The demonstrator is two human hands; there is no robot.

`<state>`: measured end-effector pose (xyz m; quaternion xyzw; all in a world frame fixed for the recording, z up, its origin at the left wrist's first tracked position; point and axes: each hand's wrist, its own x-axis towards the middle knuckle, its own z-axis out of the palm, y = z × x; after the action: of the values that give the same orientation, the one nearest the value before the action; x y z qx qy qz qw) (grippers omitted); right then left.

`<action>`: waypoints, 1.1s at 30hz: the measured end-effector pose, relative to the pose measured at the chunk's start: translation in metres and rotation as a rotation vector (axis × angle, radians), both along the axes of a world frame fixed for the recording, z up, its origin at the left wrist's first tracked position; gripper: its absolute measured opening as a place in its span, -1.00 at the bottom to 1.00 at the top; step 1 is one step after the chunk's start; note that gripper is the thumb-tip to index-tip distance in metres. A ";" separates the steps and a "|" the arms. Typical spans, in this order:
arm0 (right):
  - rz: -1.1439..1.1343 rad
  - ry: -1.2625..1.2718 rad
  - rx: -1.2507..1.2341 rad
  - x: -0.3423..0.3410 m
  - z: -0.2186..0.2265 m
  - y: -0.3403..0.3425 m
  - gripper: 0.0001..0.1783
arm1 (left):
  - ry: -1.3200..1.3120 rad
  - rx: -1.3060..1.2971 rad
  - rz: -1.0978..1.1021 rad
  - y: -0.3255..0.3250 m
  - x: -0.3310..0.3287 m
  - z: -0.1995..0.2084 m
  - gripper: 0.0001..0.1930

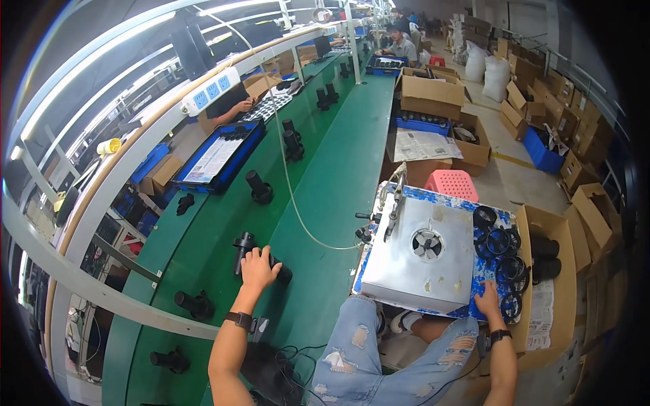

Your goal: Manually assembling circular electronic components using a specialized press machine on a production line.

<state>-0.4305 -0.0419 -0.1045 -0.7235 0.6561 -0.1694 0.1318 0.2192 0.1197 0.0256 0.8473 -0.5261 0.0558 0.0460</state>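
On the green conveyor, my left hand point(260, 268) is closed around a black tubular plastic part point(242, 250); my fingers cover its middle. My right hand point(487, 300) lies at the near edge of a worn blue-and-white board point(478, 271), beside a metal box and a pile of black round fan rings point(497, 241). Nothing shows in its fingers, which are partly stretched out. The silver metal box point(406, 274) has a round opening with a bladed fan wheel point(427, 243) in it. A metal clamp-like fixture point(394, 210) rises at the box's far left corner.
More black tubular parts point(258, 187) stand spaced along the conveyor point(325, 196). A thin hose point(291, 196) hangs across it. An open carton point(567, 284) with black cylinders is at my right; a pink stool point(451, 184) stands beyond the board. Other people work farther along.
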 end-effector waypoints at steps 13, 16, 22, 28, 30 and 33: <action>-0.216 0.218 0.241 0.037 0.010 -0.066 -0.30 | 0.343 -0.316 -0.516 0.044 -0.152 -0.005 -0.56; -0.279 0.267 0.151 0.029 0.017 -0.072 -0.27 | 0.655 -0.173 -0.617 0.054 -0.195 -0.057 -0.51; -0.318 0.350 0.225 0.018 0.005 -0.079 -0.27 | 0.366 -0.095 -0.578 0.067 -0.230 -0.083 -0.43; -0.217 0.319 0.056 0.007 -0.015 -0.081 -0.55 | 0.365 -0.087 -0.576 0.064 -0.234 -0.082 -0.42; -0.225 0.213 0.111 0.021 -0.015 -0.080 -0.61 | 0.366 -0.085 -0.569 0.065 -0.233 -0.083 -0.42; -0.267 0.108 0.129 0.038 -0.011 -0.080 -0.68 | 0.378 -0.081 -0.559 0.064 -0.232 -0.080 -0.43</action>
<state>-0.3928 -0.1218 -0.1159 -0.6279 0.7621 -0.1038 0.1190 -0.0133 0.1841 -0.0549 0.6631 -0.7177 -0.0962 0.1896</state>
